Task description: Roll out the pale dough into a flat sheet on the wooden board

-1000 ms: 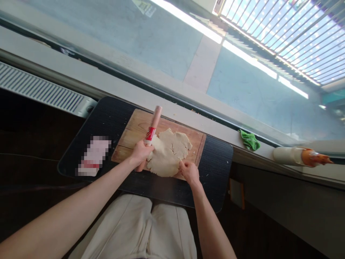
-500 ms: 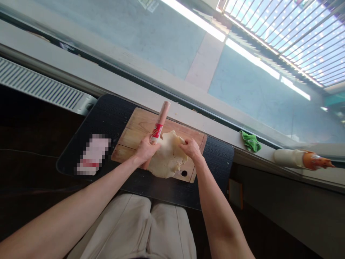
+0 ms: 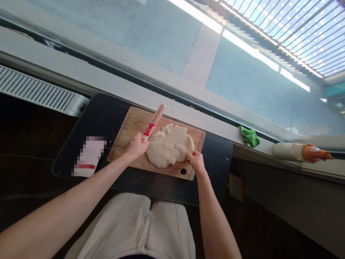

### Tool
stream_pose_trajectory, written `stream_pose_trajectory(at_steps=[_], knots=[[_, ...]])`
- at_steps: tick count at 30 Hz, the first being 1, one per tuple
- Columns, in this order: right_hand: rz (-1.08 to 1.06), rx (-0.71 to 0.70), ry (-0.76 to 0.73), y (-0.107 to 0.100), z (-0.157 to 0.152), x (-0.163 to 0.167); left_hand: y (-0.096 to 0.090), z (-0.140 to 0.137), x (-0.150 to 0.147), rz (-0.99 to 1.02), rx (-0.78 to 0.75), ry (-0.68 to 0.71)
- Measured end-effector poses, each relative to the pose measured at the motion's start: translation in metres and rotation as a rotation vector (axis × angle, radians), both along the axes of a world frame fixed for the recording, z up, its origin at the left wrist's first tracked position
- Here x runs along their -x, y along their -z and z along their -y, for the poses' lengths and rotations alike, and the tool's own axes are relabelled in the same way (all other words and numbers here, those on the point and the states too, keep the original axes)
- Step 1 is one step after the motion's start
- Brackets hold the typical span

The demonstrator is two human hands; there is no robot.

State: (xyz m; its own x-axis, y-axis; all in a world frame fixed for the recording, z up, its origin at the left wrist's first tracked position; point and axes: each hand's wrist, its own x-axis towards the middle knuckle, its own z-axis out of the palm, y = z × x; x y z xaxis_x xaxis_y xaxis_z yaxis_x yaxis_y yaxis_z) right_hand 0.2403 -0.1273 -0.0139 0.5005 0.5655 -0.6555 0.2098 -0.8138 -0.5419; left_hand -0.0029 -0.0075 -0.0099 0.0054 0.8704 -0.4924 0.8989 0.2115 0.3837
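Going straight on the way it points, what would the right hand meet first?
The dough; the right hand seems to be at its right edge, though exact contact is hard to judge.

No readable text; red label (image 3: 149, 130) illegible

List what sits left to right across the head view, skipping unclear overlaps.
Radiator → left hand → dough → right hand → green cloth → white cylinder.
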Motion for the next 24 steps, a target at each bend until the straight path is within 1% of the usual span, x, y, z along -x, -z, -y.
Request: stream_pose_trajectory(at_steps=[2,4,5,6,8,10,12,15,17,20,22,24], knots=[[-0.019,0.013,-0.001,0.000,0.005,0.005,0.000,0.018,0.003,-0.029,-0.106,0.027],[-0.001,0.024,-0.001,-0.003,0.010,0.004,-0.004,0.032,0.000,-0.035,-0.224,0.082],[0.048,0.034,-0.004,-0.006,0.012,0.002,-0.007,0.038,-0.003,-0.024,-0.234,0.112],[0.117,0.048,-0.015,-0.008,0.015,0.000,-0.010,0.044,-0.006,0.000,-0.199,0.146],[0.232,0.078,-0.086,-0.012,0.018,-0.001,-0.015,0.054,-0.015,0.050,-0.054,0.223],[0.241,0.095,-0.184,-0.011,0.018,0.004,-0.015,0.060,-0.024,0.054,0.053,0.306],[0.195,0.089,-0.235,-0.008,0.016,0.014,-0.010,0.062,-0.031,0.015,0.058,0.370],[0.187,0.071,-0.205,-0.003,0.014,0.023,-0.001,0.061,-0.034,-0.022,0.018,0.436],[0.141,0.044,-0.181,-0.003,0.017,0.023,0.002,0.060,-0.032,-0.013,0.031,0.452],[0.048,0.024,-0.144,-0.003,0.021,0.022,0.004,0.061,-0.030,0.015,0.080,0.431],[0.034,0.037,-0.131,-0.003,0.019,0.026,0.005,0.062,-0.032,0.021,0.061,0.448],[0.053,0.055,-0.158,-0.005,0.014,0.033,0.004,0.063,-0.035,0.005,0.016,0.485]])
